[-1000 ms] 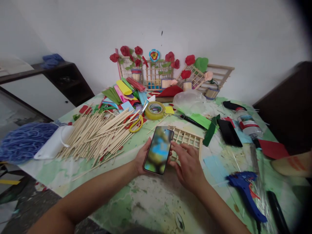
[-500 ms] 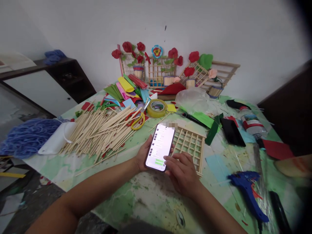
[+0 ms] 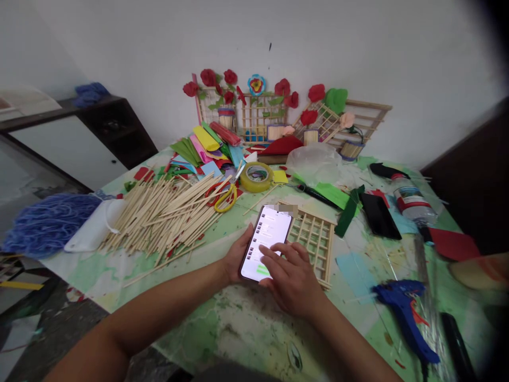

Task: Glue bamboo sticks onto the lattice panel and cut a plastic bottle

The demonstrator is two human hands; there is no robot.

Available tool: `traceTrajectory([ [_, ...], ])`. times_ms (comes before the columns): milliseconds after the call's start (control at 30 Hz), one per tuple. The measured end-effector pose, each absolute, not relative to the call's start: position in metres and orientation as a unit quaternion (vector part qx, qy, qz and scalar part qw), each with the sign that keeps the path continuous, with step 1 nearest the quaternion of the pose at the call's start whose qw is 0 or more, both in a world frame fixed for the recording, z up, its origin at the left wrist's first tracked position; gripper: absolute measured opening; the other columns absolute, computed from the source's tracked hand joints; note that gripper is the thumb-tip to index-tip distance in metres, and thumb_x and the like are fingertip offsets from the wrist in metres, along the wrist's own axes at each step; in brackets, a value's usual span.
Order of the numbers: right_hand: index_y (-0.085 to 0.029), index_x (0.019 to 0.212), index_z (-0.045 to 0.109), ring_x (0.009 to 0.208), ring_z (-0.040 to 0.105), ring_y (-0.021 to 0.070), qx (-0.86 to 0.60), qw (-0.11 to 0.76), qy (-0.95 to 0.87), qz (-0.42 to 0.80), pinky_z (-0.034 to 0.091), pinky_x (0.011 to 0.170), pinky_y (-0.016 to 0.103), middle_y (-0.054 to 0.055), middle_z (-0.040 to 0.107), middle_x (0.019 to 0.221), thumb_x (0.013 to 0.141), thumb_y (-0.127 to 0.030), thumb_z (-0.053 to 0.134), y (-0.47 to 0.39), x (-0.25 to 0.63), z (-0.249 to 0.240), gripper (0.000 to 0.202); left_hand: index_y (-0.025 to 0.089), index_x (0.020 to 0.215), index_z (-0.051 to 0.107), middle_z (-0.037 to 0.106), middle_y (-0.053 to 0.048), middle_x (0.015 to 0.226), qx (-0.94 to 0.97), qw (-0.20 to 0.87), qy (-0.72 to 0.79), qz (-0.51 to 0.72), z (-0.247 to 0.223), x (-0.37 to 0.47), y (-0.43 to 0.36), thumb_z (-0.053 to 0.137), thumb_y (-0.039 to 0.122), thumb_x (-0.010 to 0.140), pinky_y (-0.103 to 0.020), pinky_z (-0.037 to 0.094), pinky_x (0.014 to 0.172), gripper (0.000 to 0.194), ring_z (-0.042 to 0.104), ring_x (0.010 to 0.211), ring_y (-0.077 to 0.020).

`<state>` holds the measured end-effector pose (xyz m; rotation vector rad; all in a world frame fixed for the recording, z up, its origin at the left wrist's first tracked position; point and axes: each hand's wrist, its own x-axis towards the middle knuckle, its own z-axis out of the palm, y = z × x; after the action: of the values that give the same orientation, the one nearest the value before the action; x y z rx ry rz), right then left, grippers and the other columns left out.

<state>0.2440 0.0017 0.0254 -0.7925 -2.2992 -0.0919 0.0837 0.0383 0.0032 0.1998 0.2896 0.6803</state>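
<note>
A lit smartphone (image 3: pixel 274 228) with a chat page on its screen is held in my left hand (image 3: pixel 235 259), fingers wrapped round its left side and back. Over the lower right of the screen lies my right hand (image 3: pixel 292 276), its fingers apart and holding nothing; the fingertips are at the glass, though firm contact is hard to make out. Behind the phone and right hand, a wooden stick lattice (image 3: pixel 314 233) lies flat on the table, partly covered by them.
Left are loose wooden sticks (image 3: pixel 159 212), scissors (image 3: pixel 226 200) and blue yarn (image 3: pixel 47 223). Behind stand a tape roll (image 3: pixel 256 178) and paper flowers (image 3: pixel 282 87) on lattices. At right lie a blue glue gun (image 3: pixel 409 313), a dark phone (image 3: pixel 379 215) and a plastic bottle (image 3: pixel 411 199).
The phone has shifted slightly right and tilted a little. My right hand has moved up and left across the screen, its fingers now covering more of the glass.
</note>
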Motion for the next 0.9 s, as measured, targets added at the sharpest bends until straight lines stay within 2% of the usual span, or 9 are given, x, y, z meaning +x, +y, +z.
traceTrajectory([
  [133, -0.015, 0.1, 0.059, 0.095, 0.056, 0.0252, -0.302, 0.39, -0.869, -0.048, 0.034, 0.087, 0.042, 0.008, 0.07, 0.105, 0.093, -0.031, 0.044, 0.0027, 0.2524, 0.0316, 0.023, 0.001, 0.136, 0.039, 0.063, -0.021, 0.115, 0.101, 0.932, 0.114, 0.33, 0.0013, 0.081, 0.0424, 0.026, 0.064, 0.087, -0.041, 0.036, 0.097, 0.08, 0.06, 0.108, -0.0301],
  [500, -0.016, 0.101, 0.058, 0.094, 0.058, 0.0252, -0.309, 0.386, -0.868, -0.049, 0.034, 0.086, 0.041, 0.007, 0.07, 0.106, 0.091, -0.027, 0.048, 0.0029, 0.251, 0.0283, 0.018, 0.002, 0.136, 0.038, 0.063, -0.021, 0.114, 0.095, 0.931, 0.12, 0.332, -0.002, 0.0795, 0.0423, 0.023, 0.064, 0.088, -0.039, 0.039, 0.091, 0.08, 0.063, 0.099, -0.0283],
  [900, -0.017, 0.1, 0.058, 0.093, 0.058, 0.0244, -0.303, 0.397, -0.865, -0.045, 0.035, 0.086, 0.041, 0.007, 0.07, 0.105, 0.089, -0.025, 0.05, 0.0049, 0.2524, 0.0257, 0.016, 0.001, 0.133, 0.043, 0.063, -0.021, 0.114, 0.094, 0.932, 0.104, 0.334, 0.0, 0.0776, 0.0442, 0.022, 0.066, 0.087, -0.04, 0.039, 0.091, 0.082, 0.062, 0.1, -0.0292],
])
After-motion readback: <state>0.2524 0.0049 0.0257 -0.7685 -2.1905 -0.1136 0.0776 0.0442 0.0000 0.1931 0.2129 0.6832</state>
